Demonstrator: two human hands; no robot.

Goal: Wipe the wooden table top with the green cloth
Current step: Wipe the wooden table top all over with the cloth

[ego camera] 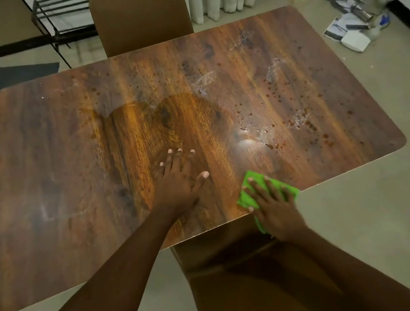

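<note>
The right hand [274, 206] lies flat with fingers spread on the green cloth [261, 192], pressing it to the table [69, 174] at its near edge, likely to wipe. The left hand [178, 182], also spread, bears on bare wood, probably for support. Dark drops [276, 92] lie beyond.

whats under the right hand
The green cloth lies under the right hand, pressed flat at the near edge of the wooden table top, one corner hanging over the edge. The wood beneath the cloth is covered, so its state cannot be seen.
</note>
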